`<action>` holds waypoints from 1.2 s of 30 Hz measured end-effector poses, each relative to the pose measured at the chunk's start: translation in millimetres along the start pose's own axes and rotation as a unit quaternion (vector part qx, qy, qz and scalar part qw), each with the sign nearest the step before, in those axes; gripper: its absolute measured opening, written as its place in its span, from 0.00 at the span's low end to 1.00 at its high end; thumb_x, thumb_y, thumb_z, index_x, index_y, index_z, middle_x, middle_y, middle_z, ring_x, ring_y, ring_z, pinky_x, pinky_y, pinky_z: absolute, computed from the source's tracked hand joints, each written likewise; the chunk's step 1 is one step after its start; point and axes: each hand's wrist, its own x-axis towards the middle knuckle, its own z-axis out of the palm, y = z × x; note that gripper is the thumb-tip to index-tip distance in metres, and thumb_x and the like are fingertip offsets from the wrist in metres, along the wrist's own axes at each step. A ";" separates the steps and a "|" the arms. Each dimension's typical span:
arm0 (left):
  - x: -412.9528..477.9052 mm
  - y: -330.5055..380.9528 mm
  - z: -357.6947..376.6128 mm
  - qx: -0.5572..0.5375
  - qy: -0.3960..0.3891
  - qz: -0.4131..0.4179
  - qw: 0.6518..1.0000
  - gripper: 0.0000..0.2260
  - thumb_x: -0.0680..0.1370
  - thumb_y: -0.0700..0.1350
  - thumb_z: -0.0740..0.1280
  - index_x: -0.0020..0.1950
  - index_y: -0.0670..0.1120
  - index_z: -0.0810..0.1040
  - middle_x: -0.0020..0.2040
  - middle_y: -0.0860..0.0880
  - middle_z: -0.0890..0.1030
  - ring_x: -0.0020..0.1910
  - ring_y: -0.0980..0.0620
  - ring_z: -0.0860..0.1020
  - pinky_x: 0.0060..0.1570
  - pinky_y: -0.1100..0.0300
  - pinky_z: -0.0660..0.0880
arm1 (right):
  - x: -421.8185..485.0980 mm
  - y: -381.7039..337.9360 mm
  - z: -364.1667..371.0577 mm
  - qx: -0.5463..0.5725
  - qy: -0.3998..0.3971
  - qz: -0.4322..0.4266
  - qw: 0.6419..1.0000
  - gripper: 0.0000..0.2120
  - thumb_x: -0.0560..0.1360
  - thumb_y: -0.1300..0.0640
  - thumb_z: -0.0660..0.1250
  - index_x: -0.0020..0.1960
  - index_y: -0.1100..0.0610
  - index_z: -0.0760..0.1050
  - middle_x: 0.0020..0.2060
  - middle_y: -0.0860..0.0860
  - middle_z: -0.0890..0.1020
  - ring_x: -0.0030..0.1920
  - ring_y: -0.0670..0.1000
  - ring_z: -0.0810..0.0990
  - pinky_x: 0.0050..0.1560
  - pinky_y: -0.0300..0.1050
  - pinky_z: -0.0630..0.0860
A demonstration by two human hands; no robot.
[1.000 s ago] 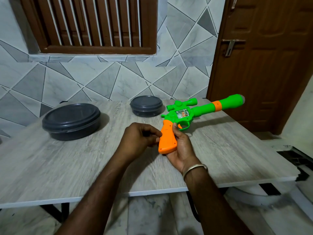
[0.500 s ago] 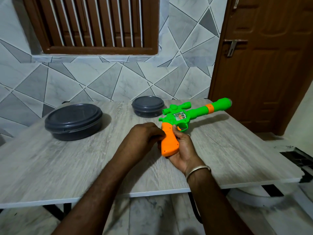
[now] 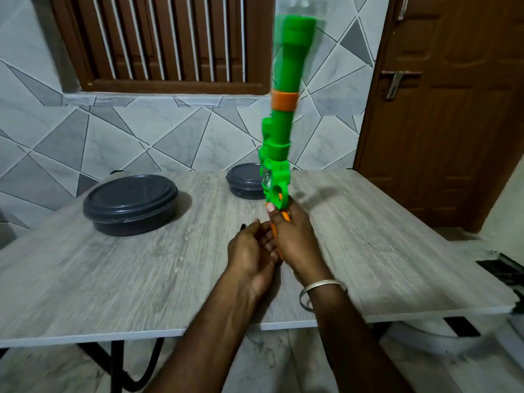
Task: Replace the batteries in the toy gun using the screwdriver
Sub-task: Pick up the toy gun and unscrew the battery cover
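Both hands meet just below the centre of the frame, over the worktop [image 3: 141,279]. The right hand [image 3: 295,239] is wrapped round the orange grip [image 3: 287,215] of the toy gun [image 3: 279,137], which stands nearly upright: its long axis runs from the hands straight up the frame, the blurred muzzle near the top edge. The left hand [image 3: 251,251] lies just beside the grip on its left, fingers loosely curved toward it. A small dark tip [image 3: 242,226] shows at that hand's upper left, too blurred to name, so I cannot tell whether the hand holds anything. The grip, where a battery cover would likely sit, thus lies between the two hands, with the left hand nearer its uncovered side.
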 end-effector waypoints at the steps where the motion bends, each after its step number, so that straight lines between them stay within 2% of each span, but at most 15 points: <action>1: -0.5 -0.9 1.3 -0.026 -0.018 -0.024 0.999 0.18 0.83 0.45 0.60 0.67 0.35 0.77 0.59 0.36 0.82 0.55 0.43 0.80 0.61 0.51 0.75 | -3.5 -1.2 1.2 -0.117 -0.005 -0.028 0.993 0.14 0.77 0.46 0.63 0.61 0.46 0.74 0.45 0.54 0.82 0.47 0.57 0.81 0.48 0.53 0.79; 2: -1.2 -1.3 2.0 -0.046 -0.034 -0.042 0.998 0.16 0.82 0.44 0.61 0.63 0.36 0.80 0.58 0.36 0.82 0.56 0.42 0.80 0.64 0.50 0.74 | -7.1 -3.1 2.6 -0.235 -0.006 -0.046 0.971 0.18 0.77 0.46 0.61 0.66 0.44 0.71 0.50 0.55 0.80 0.54 0.59 0.78 0.53 0.55 0.77; 4: -2.6 -2.9 1.8 -0.068 -0.042 -0.054 0.995 0.13 0.82 0.43 0.60 0.51 0.39 0.82 0.47 0.38 0.83 0.49 0.42 0.81 0.58 0.49 0.75 | -14.3 -10.3 6.5 -0.379 0.001 -0.072 0.923 0.23 0.77 0.49 0.61 0.72 0.44 0.65 0.57 0.57 0.74 0.62 0.60 0.70 0.59 0.56 0.71; 7: -3.0 -3.3 -1.3 -0.082 -0.041 -0.065 0.994 0.17 0.82 0.43 0.59 0.41 0.40 0.83 0.39 0.39 0.83 0.41 0.43 0.81 0.50 0.51 0.76 | -20.0 -15.5 11.6 -0.421 0.009 -0.101 0.901 0.26 0.77 0.51 0.60 0.75 0.44 0.61 0.59 0.57 0.71 0.64 0.60 0.67 0.61 0.57 0.69; 11: -6.7 -1.4 -1.4 -0.076 -0.045 -0.075 0.993 0.13 0.82 0.43 0.59 0.47 0.40 0.81 0.42 0.39 0.83 0.44 0.43 0.81 0.51 0.51 0.76 | -20.8 -13.6 11.2 -0.434 0.019 -0.098 0.896 0.26 0.77 0.51 0.60 0.75 0.45 0.62 0.59 0.57 0.71 0.63 0.60 0.68 0.59 0.57 0.69; 15: -3.2 -3.1 1.8 -0.057 -0.039 -0.058 0.996 0.19 0.83 0.41 0.56 0.39 0.41 0.82 0.34 0.41 0.83 0.32 0.45 0.83 0.40 0.55 0.77 | -21.1 -18.0 9.1 -0.480 0.024 -0.118 0.869 0.27 0.77 0.50 0.60 0.75 0.46 0.62 0.59 0.56 0.71 0.63 0.59 0.68 0.57 0.55 0.68; 18: -1.0 -3.1 0.8 -0.067 -0.038 -0.076 0.994 0.16 0.83 0.41 0.56 0.43 0.40 0.81 0.37 0.40 0.84 0.39 0.43 0.82 0.44 0.53 0.77 | -19.9 -19.2 6.1 -0.485 0.017 -0.112 0.867 0.25 0.77 0.50 0.60 0.74 0.46 0.63 0.59 0.56 0.71 0.63 0.59 0.68 0.57 0.54 0.68; 21: 3.1 -5.8 -4.9 -0.077 -0.051 -0.107 0.990 0.13 0.82 0.41 0.57 0.52 0.38 0.81 0.48 0.39 0.83 0.51 0.42 0.80 0.54 0.50 0.77 | -19.5 -15.8 2.3 -0.486 0.015 -0.101 0.868 0.24 0.78 0.51 0.60 0.73 0.47 0.64 0.60 0.56 0.71 0.63 0.59 0.68 0.57 0.55 0.69; 24: 8.2 -6.8 -7.0 -0.083 -0.042 -0.101 0.991 0.15 0.79 0.38 0.61 0.64 0.37 0.78 0.61 0.37 0.80 0.65 0.42 0.77 0.67 0.49 0.73 | -17.6 -13.6 -2.0 -0.445 0.013 -0.088 0.891 0.24 0.78 0.51 0.61 0.73 0.46 0.64 0.59 0.57 0.71 0.64 0.60 0.68 0.58 0.56 0.69; 25: 9.8 -6.8 -6.5 -0.082 -0.042 -0.100 0.991 0.17 0.77 0.36 0.62 0.66 0.37 0.77 0.62 0.37 0.79 0.67 0.42 0.77 0.69 0.49 0.71 | -16.7 -12.8 -3.5 -0.429 0.015 -0.085 0.899 0.24 0.78 0.50 0.62 0.73 0.46 0.65 0.59 0.57 0.72 0.64 0.61 0.68 0.59 0.56 0.69; 26: 10.6 -6.1 -5.6 -0.075 -0.041 -0.102 0.991 0.18 0.74 0.34 0.63 0.64 0.36 0.77 0.59 0.36 0.80 0.63 0.42 0.79 0.67 0.50 0.74 | -15.9 -12.9 -5.0 -0.413 0.014 -0.081 0.907 0.23 0.78 0.50 0.63 0.72 0.45 0.66 0.58 0.58 0.72 0.63 0.61 0.69 0.59 0.56 0.70; 28: 7.6 -4.3 -4.6 -0.047 -0.033 -0.098 0.993 0.12 0.75 0.31 0.61 0.56 0.35 0.79 0.48 0.37 0.82 0.47 0.44 0.83 0.50 0.54 0.83 | -12.0 -11.9 -5.4 -0.363 0.005 -0.071 0.929 0.19 0.77 0.48 0.64 0.68 0.44 0.70 0.54 0.58 0.74 0.61 0.61 0.71 0.59 0.55 0.72; 30: 8.7 -4.4 -8.1 -0.015 -0.018 -0.080 0.996 0.10 0.79 0.30 0.59 0.54 0.33 0.79 0.46 0.37 0.83 0.42 0.44 0.84 0.39 0.54 0.84 | -5.9 -8.5 -5.4 -0.281 -0.006 -0.062 0.958 0.15 0.75 0.44 0.63 0.61 0.45 0.74 0.48 0.57 0.77 0.55 0.61 0.75 0.56 0.55 0.74; 33: 7.8 -4.1 -12.4 0.028 -0.011 -0.028 0.999 0.11 0.80 0.31 0.61 0.60 0.31 0.78 0.53 0.34 0.83 0.50 0.40 0.84 0.45 0.48 0.84 | -1.2 -8.3 -7.2 -0.131 -0.020 -0.047 0.990 0.11 0.75 0.46 0.65 0.53 0.51 0.78 0.41 0.54 0.82 0.44 0.55 0.79 0.49 0.50 0.76; 36: 4.4 -3.1 -13.2 0.060 -0.014 0.023 0.998 0.10 0.78 0.31 0.66 0.58 0.30 0.78 0.51 0.33 0.84 0.48 0.39 0.85 0.48 0.46 0.84 | 0.1 -12.6 -13.0 0.034 -0.025 0.009 0.999 0.04 0.79 0.57 0.67 0.47 0.53 0.80 0.43 0.58 0.83 0.43 0.50 0.77 0.46 0.44 0.73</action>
